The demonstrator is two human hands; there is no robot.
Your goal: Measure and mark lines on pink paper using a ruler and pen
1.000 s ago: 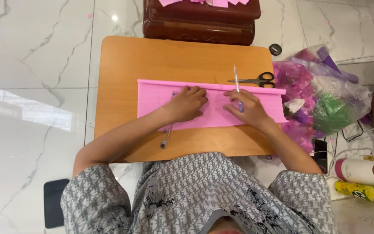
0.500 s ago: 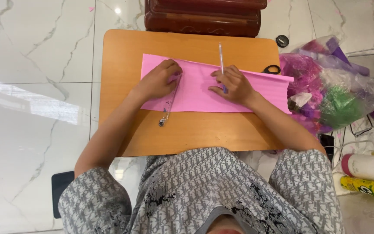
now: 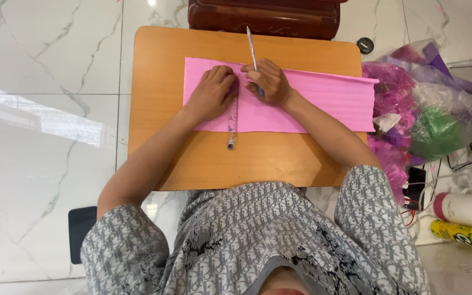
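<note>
Both hands have slid left along the pink paper (image 3: 312, 101), and the ruler (image 3: 232, 121) now stands nearly square to its long edge. Left hand (image 3: 212, 94) lies flat, fingers spread loose, pressing the ruler onto the paper. Right hand (image 3: 269, 82) pinches a pen (image 3: 252, 48), tip on the paper just beside the ruler. Paper lies across the table (image 3: 159, 109).
</note>
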